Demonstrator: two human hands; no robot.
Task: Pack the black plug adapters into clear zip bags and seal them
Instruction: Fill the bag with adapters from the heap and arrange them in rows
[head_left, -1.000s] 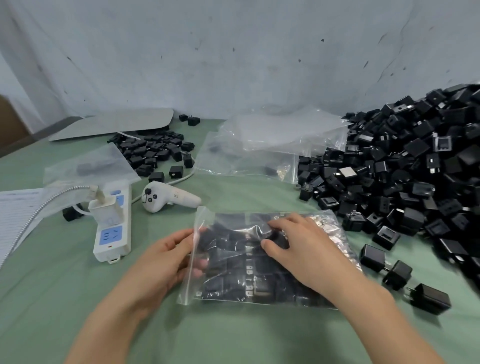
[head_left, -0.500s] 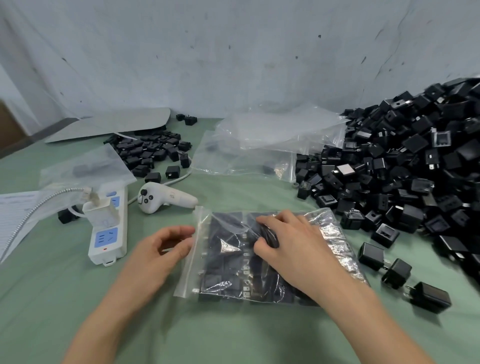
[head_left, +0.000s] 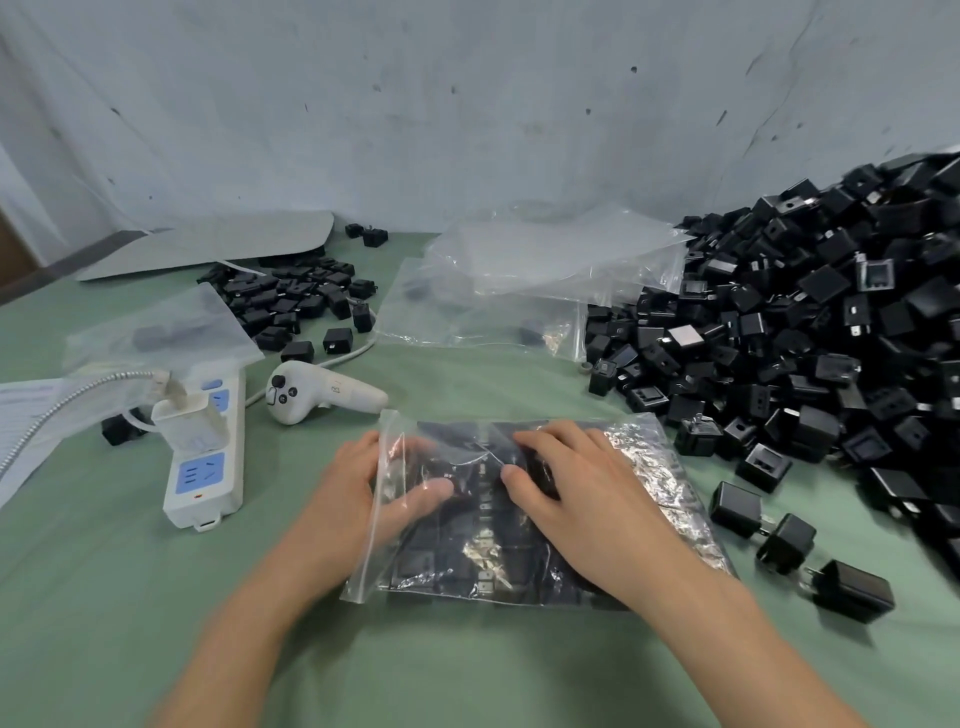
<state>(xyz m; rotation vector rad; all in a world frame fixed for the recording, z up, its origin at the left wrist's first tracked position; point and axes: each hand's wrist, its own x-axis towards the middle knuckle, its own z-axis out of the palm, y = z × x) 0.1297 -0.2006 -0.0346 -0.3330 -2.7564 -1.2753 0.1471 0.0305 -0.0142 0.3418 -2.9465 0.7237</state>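
A clear zip bag (head_left: 649, 467) filled with black plug adapters lies flat on the green cloth in front of me, its zip edge to the left. My right hand (head_left: 587, 499) rests on top of it, fingers spread and pressing down. My left hand (head_left: 343, 499) is at the bag's left edge, and its fingers show through the plastic, slipped in or under there; which, I cannot tell. A large heap of loose black adapters (head_left: 805, 338) fills the right side. Three single adapters (head_left: 735, 509) lie just right of the bag.
Empty clear bags (head_left: 519, 280) are stacked behind the packed one. A smaller adapter pile (head_left: 291, 301) lies at back left. A white power strip (head_left: 205, 473), a white controller (head_left: 311, 397), another bag (head_left: 166, 332) and paper (head_left: 21, 415) occupy the left.
My left hand has moved right from beside the bag's edge, so its fingers now show through the plastic. My right hand has flattened and spread over the bag.
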